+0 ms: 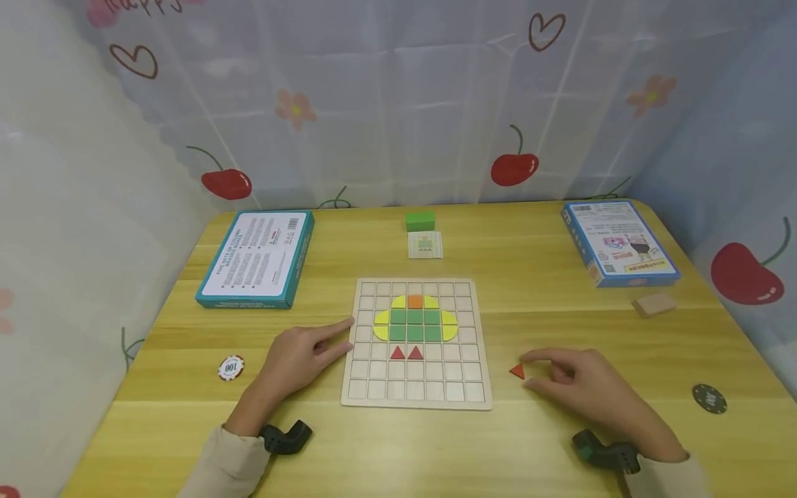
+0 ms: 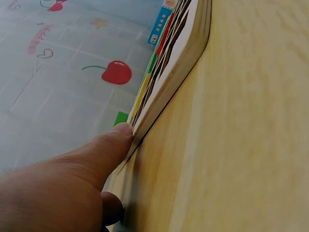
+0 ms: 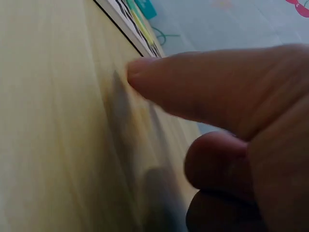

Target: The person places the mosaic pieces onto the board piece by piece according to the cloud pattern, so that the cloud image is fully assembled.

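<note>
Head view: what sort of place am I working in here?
It looks like a home play or hobby corner, not a workshop: a low wooden table hung round with cherry-print curtains, a wooden puzzle board with coloured tiles, and game boxes beside it.

The person wore light beige long sleeves (image 1: 233,462) on both arms. A small black camera holder (image 1: 285,438) sat on the left wrist, and a dark greenish-black one (image 1: 607,453) sat on the right wrist.
</note>
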The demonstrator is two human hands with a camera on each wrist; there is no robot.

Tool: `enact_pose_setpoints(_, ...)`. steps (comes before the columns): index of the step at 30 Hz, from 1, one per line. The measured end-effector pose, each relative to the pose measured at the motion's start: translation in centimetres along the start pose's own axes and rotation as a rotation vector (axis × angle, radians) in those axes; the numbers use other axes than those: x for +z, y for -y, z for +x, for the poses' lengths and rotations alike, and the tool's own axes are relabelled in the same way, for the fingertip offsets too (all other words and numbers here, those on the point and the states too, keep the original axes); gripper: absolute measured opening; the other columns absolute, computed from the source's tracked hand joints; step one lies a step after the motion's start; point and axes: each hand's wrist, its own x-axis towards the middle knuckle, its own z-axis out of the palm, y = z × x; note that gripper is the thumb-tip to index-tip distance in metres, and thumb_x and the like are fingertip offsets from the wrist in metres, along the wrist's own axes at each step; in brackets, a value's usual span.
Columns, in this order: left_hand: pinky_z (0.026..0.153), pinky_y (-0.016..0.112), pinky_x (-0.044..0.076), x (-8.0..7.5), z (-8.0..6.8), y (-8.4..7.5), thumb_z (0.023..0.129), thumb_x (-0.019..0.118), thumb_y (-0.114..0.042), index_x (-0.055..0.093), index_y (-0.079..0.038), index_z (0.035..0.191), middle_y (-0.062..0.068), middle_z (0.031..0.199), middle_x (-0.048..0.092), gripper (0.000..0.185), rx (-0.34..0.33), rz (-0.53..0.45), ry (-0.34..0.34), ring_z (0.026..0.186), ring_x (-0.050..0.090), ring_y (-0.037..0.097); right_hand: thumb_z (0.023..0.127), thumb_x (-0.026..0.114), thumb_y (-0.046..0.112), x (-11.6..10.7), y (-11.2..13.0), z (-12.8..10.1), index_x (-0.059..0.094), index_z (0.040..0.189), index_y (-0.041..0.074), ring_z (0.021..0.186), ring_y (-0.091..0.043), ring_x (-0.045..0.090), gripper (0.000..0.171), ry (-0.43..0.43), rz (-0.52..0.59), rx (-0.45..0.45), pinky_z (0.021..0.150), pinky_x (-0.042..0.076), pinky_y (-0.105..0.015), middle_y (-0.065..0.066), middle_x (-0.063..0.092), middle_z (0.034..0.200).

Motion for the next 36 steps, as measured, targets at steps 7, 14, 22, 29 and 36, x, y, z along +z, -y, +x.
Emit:
enact_pose_setpoints(7,0.051,0.027,0.028,0.2,-0.3,0.1,0.096,0.066,-0.056,0.065,-0.038,0.139,-0.016,0.049,0.034,0.046,-0.024,-0.008,0.016,0.048,0.026,0.002,0.087,0.082,0.04,-0.2,0.2,-0.3,0.076,0.11,0.028,0.05,0.0,0.035,0.026,0.046,-0.052,0.023,0.051,0.036,-0.024,0.018,0.039,0.057)
enact_pose_setpoints(14,0.051,0.027,0.028,0.2,-0.3,0.1,0.096,0.066,-0.056,0.065,-0.039,0.139,-0.015,0.05,0.035,0.046,-0.032,0.004,0.02,0.048,0.027,0.003,0.087,0.083,0.037,1.1,0.6,0.1,0.076,0.111,0.029,0.05,0.002,0.032,0.026,0.003,-0.103,-0.034,0.049,0.033,-0.022,0.021,0.036,0.056)
enact_pose_setpoints(22,0.052,0.027,0.028,0.0,-0.3,0.3,0.096,0.066,-0.055,0.065,-0.038,0.139,-0.015,0.051,0.035,0.046,-0.031,0.009,0.018,0.049,0.027,0.003,0.088,0.083,0.026,1.6,0.6,0.5,0.076,0.108,0.03,0.049,0.004,0.027,0.022,-0.035,-0.142,-0.103,0.047,0.027,-0.02,0.023,0.032,0.055)
enact_pose_setpoints(29,0.051,0.027,0.028,-0.1,-0.2,0.3,0.096,0.066,-0.055,0.064,-0.038,0.139,-0.015,0.051,0.036,0.046,-0.022,0.004,0.016,0.048,0.027,0.003,0.088,0.083,0.023,2.4,0.9,0.9,0.078,0.106,0.026,0.048,0.007,0.025,0.019,-0.108,-0.139,-0.183,0.045,0.027,-0.019,0.025,0.031,0.055)
enact_pose_setpoints(36,0.052,0.026,0.027,-0.1,0.0,0.1,0.096,0.066,-0.054,0.064,-0.039,0.139,-0.015,0.052,0.036,0.045,-0.019,-0.002,0.022,0.048,0.027,0.003,0.084,0.086,0.017,4.3,2.3,2.0,0.079,0.109,0.021,0.049,0.01,0.022,0.026,-0.274,-0.057,-0.292,0.045,0.025,-0.014,0.025,0.029,0.056)
